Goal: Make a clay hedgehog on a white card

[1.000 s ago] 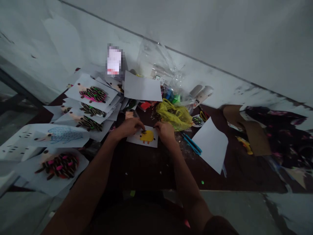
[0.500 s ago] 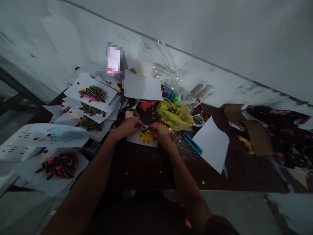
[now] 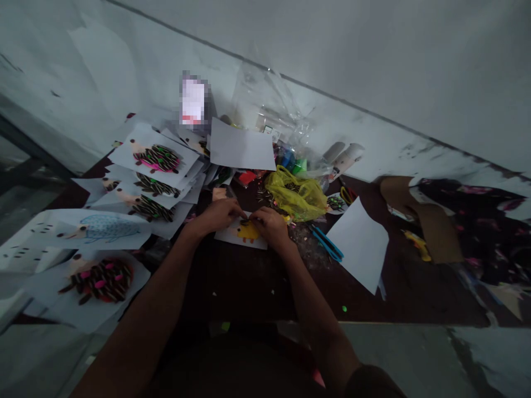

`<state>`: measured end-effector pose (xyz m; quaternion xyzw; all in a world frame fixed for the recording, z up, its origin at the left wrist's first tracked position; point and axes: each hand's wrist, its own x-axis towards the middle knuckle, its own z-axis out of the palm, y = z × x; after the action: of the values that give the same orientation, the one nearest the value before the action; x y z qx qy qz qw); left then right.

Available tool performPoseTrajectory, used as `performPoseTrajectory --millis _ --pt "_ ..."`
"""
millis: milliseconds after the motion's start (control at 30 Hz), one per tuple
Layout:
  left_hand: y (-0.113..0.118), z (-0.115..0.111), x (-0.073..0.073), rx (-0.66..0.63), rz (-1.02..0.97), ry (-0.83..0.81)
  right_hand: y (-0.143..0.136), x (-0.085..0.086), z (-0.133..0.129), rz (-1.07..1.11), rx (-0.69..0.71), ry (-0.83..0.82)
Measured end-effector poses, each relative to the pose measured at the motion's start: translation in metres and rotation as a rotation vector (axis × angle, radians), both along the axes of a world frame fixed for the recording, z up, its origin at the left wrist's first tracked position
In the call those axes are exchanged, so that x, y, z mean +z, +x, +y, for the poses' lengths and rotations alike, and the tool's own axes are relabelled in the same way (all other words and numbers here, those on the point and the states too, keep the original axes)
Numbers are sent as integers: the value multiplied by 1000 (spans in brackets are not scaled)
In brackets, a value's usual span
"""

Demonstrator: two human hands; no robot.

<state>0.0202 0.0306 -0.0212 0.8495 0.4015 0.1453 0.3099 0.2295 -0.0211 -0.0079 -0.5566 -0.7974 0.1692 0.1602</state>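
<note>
right hand (image 3: 269, 222) now sits nearer left hand (image 3: 223, 215), at two and ten o'clock of the yellow figure (image 3: 248, 233), likely steadying its paper (image 3: 226, 235); i can't tell either grip's closure.

The one camera sits on the person's head, looking forward and down from close above both forearms (image 3: 157, 298) onto the table (image 3: 240, 287). Its wide view centres near the left hand (image 3: 222, 215) and right hand (image 3: 271, 225), the wall (image 3: 373, 66) slanting behind
</note>
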Motion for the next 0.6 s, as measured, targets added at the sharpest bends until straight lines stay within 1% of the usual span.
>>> performPoseTrajectory --millis 300,500,600 --pt "1 0 -4 1 28 59 -1 1 1 -62 44 13" --pt "3 -2 3 -1 71 41 -1 0 2 -99 63 13" --pt "3 -2 3 4 74 32 -1 1 2 -105 67 12"
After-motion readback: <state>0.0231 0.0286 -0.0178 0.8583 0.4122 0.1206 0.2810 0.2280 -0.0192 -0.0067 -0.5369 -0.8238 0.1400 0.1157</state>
